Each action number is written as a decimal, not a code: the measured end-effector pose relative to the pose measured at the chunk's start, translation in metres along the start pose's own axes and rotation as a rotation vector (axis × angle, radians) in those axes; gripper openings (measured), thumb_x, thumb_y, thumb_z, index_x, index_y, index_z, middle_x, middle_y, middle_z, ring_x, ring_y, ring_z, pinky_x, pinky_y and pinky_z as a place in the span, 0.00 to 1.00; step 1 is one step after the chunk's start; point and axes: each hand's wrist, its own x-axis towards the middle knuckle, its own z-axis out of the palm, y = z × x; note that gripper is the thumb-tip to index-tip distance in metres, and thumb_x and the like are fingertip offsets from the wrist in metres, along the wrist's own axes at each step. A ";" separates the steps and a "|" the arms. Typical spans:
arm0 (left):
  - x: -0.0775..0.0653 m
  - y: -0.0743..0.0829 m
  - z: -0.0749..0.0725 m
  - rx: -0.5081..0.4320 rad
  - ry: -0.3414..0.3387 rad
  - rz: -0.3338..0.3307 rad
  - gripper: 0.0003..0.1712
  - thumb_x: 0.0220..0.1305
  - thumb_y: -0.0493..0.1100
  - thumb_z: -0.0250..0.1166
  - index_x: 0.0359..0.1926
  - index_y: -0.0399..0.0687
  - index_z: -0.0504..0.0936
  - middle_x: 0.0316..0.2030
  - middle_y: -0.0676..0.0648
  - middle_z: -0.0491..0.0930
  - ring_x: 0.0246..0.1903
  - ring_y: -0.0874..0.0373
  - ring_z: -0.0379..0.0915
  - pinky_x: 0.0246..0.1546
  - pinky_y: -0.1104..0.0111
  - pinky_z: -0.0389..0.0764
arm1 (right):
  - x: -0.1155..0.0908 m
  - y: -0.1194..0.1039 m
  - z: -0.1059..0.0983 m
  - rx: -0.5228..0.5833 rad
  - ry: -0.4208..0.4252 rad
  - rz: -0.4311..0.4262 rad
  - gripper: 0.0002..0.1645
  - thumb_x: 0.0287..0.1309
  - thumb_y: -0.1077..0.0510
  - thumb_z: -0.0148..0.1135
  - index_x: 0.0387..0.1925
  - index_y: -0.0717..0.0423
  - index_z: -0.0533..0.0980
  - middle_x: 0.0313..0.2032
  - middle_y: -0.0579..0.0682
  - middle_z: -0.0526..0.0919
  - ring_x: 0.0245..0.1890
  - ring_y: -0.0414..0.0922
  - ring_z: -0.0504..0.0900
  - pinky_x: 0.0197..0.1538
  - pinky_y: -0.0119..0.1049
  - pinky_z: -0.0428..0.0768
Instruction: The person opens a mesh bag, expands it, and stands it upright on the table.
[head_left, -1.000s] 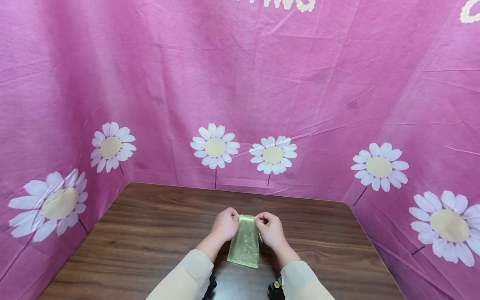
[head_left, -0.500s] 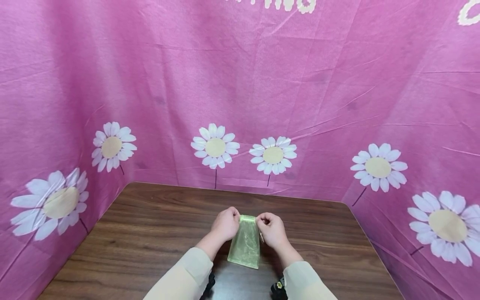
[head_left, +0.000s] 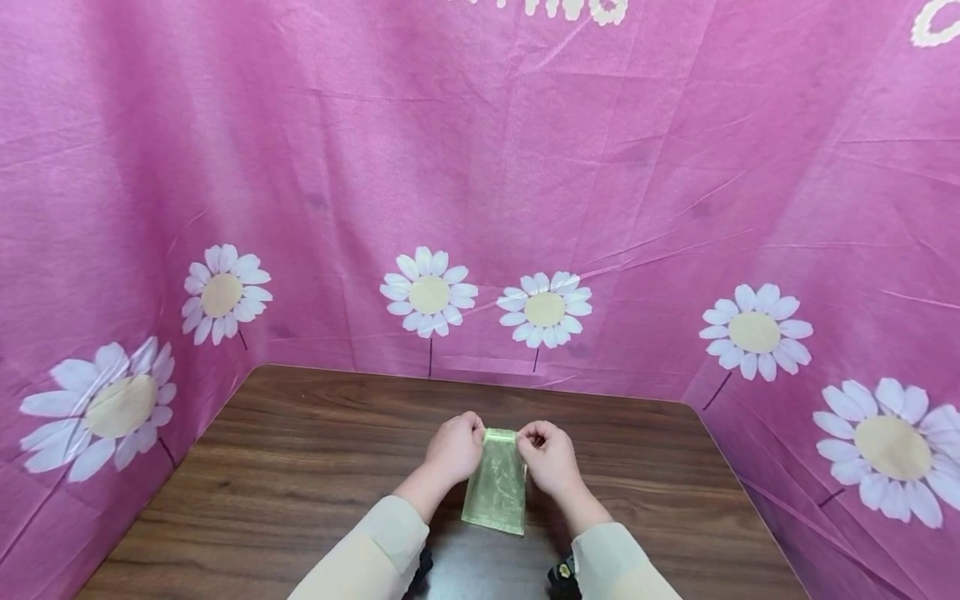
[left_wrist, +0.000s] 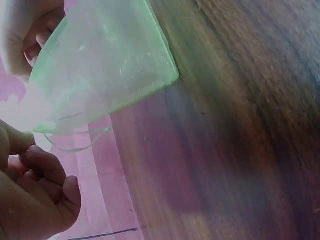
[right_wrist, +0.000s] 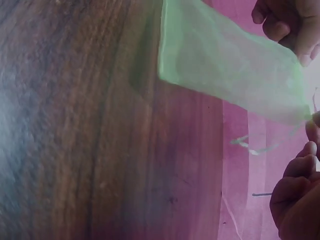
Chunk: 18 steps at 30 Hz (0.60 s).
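Observation:
A sheer light-green organza drawstring pouch (head_left: 496,483) hangs between my hands, above the tabletop. My left hand (head_left: 454,448) pinches its upper left corner, fingers curled in. On the other side my right hand (head_left: 551,457) pinches the upper right corner between thumb and finger. Both wrist views show the pouch (left_wrist: 110,55) spread fairly flat, and the table shows through its mesh. A thin green drawstring loop (right_wrist: 260,150) dangles from the pouch's top edge in the right wrist view. No contents can be made out inside it.
The brown wood-grain table (head_left: 315,475) extends around both arms. A pink cloth (head_left: 480,167) printed with white daisies stands behind it and along both sides. Dark straps with small devices (head_left: 564,577) show beneath the cream sleeves (head_left: 367,550).
Both hands and the pouch have shifted slightly to the right together. The pinch at each upper corner stays the same.

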 end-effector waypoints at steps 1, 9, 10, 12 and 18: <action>0.000 0.001 0.000 -0.007 0.001 0.004 0.09 0.73 0.37 0.63 0.32 0.50 0.76 0.32 0.51 0.77 0.33 0.55 0.75 0.35 0.58 0.77 | 0.000 -0.001 -0.001 0.028 -0.006 0.001 0.04 0.58 0.68 0.69 0.36 0.62 0.82 0.29 0.49 0.78 0.27 0.37 0.72 0.32 0.28 0.71; 0.001 0.004 0.000 -0.033 -0.010 0.001 0.06 0.75 0.37 0.63 0.37 0.50 0.79 0.34 0.51 0.78 0.33 0.57 0.75 0.36 0.60 0.78 | 0.002 0.000 -0.001 0.074 -0.092 -0.177 0.20 0.51 0.68 0.80 0.46 0.60 0.83 0.45 0.58 0.81 0.41 0.53 0.80 0.42 0.43 0.82; 0.001 0.005 0.000 -0.038 -0.010 0.004 0.06 0.75 0.37 0.63 0.37 0.50 0.79 0.34 0.51 0.79 0.33 0.57 0.75 0.36 0.60 0.78 | 0.001 0.000 -0.001 0.078 -0.098 -0.195 0.19 0.51 0.68 0.80 0.45 0.60 0.83 0.44 0.57 0.81 0.40 0.53 0.80 0.40 0.44 0.82; 0.001 0.005 0.000 -0.050 -0.011 0.010 0.06 0.75 0.37 0.63 0.37 0.49 0.79 0.34 0.51 0.79 0.33 0.57 0.75 0.35 0.61 0.78 | 0.001 -0.001 0.001 0.092 -0.104 -0.216 0.17 0.50 0.69 0.80 0.41 0.59 0.83 0.43 0.56 0.81 0.39 0.53 0.80 0.36 0.44 0.80; -0.002 0.005 0.001 -0.071 -0.012 0.031 0.06 0.74 0.35 0.62 0.36 0.48 0.79 0.34 0.50 0.79 0.33 0.56 0.74 0.36 0.61 0.77 | 0.000 -0.003 0.002 0.081 -0.127 -0.171 0.19 0.48 0.72 0.80 0.39 0.60 0.80 0.40 0.55 0.81 0.34 0.50 0.80 0.35 0.39 0.79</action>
